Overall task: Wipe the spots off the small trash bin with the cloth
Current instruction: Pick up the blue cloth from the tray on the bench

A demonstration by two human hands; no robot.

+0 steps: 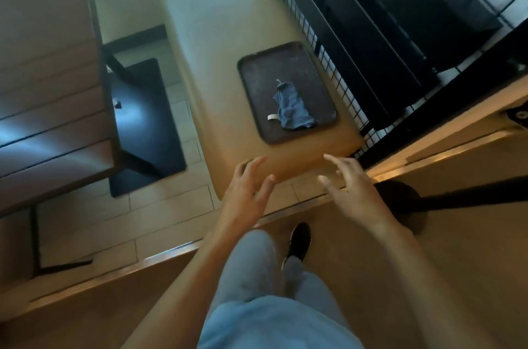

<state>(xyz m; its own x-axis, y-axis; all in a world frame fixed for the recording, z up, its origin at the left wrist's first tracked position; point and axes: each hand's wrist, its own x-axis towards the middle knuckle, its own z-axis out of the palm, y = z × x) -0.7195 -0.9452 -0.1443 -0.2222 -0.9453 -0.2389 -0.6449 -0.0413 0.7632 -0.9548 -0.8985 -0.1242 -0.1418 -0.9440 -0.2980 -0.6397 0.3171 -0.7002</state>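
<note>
A crumpled blue cloth (292,109) with a small white tag lies on a dark brown tray (254,74). The tray rests on the near end of a long tan padded bench (217,34). My left hand (248,191) and my right hand (352,188) hover side by side just short of the bench's near end, below the tray. Both hands hold nothing and their fingers are spread. No small trash bin shows in this view.
A wooden slatted table (48,77) on a black base plate (148,126) stands to the left. A black wire-grid partition (371,48) runs along the bench's right side. A black post base (405,206) sits by my right wrist. My legs and a black shoe (298,243) are below.
</note>
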